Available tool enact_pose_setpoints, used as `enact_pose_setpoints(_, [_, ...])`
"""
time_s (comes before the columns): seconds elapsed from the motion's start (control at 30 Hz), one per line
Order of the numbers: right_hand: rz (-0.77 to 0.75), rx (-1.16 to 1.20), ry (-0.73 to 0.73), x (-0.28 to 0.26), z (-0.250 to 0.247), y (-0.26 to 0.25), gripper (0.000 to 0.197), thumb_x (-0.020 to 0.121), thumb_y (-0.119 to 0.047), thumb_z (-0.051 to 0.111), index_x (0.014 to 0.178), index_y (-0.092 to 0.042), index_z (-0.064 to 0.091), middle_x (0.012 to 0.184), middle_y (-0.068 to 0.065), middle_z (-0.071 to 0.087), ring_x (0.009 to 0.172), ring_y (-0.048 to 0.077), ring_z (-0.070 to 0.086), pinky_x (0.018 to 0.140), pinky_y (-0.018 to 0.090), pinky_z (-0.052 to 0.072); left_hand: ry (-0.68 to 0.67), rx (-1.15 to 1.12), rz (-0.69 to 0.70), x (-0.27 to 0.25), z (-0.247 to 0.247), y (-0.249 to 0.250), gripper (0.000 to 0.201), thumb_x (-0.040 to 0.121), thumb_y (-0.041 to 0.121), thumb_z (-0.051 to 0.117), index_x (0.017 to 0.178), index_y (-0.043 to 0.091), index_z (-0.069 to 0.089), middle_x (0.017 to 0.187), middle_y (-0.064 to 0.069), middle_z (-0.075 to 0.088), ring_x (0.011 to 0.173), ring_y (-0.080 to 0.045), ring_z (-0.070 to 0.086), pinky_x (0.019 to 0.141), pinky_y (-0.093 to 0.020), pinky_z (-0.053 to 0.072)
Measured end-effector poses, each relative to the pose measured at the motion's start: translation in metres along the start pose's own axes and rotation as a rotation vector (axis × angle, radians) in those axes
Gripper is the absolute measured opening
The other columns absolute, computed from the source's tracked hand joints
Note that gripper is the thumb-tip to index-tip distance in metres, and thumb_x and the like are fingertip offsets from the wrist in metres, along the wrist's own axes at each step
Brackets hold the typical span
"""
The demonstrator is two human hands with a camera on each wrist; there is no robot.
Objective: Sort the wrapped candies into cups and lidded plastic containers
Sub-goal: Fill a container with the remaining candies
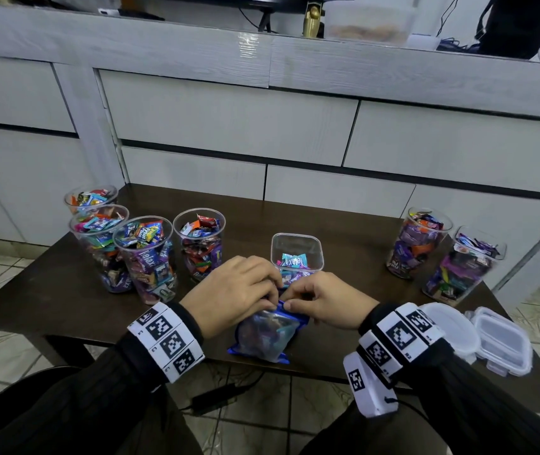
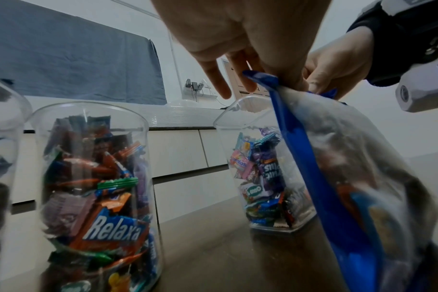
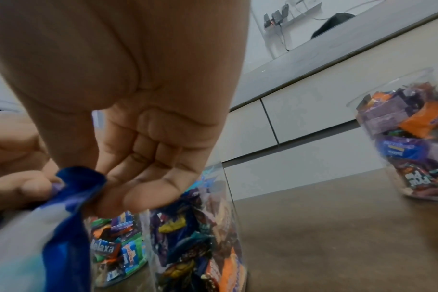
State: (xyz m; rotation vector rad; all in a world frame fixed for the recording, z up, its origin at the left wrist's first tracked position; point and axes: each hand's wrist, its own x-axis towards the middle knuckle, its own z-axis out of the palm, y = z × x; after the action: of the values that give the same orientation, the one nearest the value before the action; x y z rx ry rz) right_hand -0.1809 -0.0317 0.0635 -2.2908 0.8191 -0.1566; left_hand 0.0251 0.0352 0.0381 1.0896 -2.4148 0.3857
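Observation:
A clear candy bag with blue edges stands on the dark table near its front edge. My left hand and right hand both pinch the bag's blue top edge, one on each side. Just behind the bag stands a square clear container, lidless and partly filled with wrapped candies. In the right wrist view my fingers curl against the blue edge. Several clear cups full of candies stand at the left.
Two more filled containers stand at the table's right. Two clear lids lie at the front right corner. A grey cabinet rises behind the table. A cable and black adapter lie on the tiled floor.

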Motion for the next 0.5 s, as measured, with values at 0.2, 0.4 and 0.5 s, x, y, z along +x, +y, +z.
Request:
enact_pose_setpoints(0.2, [0.046, -0.057, 0.065, 0.003, 0.004, -0.005, 0.012, 0.092, -0.019, 0.059, 0.086, -0.014, 0.068, 0.075, -0.013, 0.057, 0.064, -0.004, 0.051, 0.056, 0.009, 0.038, -0.04, -0.087, -0.046, 0.0, 0.0, 0.003, 0.024, 0.087, 0.033, 0.052, 0.085, 0.017, 0.069, 0.11, 0.001, 0.066, 0.115, -0.012, 0.047, 0.086, -0.033, 0.047])
enact_pose_setpoints(0.4, [0.008, -0.137, 0.065, 0.006, 0.009, -0.013, 0.012, 0.089, -0.016, 0.061, 0.086, -0.006, 0.068, 0.082, 0.004, 0.066, 0.064, 0.003, 0.052, 0.059, 0.009, 0.041, -0.067, -0.051, -0.049, -0.007, -0.001, 0.001, 0.026, 0.09, 0.041, 0.051, 0.089, 0.021, 0.067, 0.114, 0.005, 0.064, 0.116, -0.014, 0.053, 0.091, -0.031, 0.039])
enact_pose_setpoints(0.5, [0.01, -0.052, 0.014, 0.004, 0.004, -0.016, 0.01, 0.089, -0.016, 0.064, 0.08, -0.012, 0.064, 0.081, 0.004, 0.068, 0.069, 0.021, 0.065, 0.065, 0.031, 0.056, -0.069, -0.012, -0.006, -0.009, -0.005, -0.001, 0.028, 0.089, 0.049, 0.058, 0.093, 0.023, 0.068, 0.117, 0.006, 0.064, 0.116, -0.017, 0.056, 0.092, -0.033, 0.043])
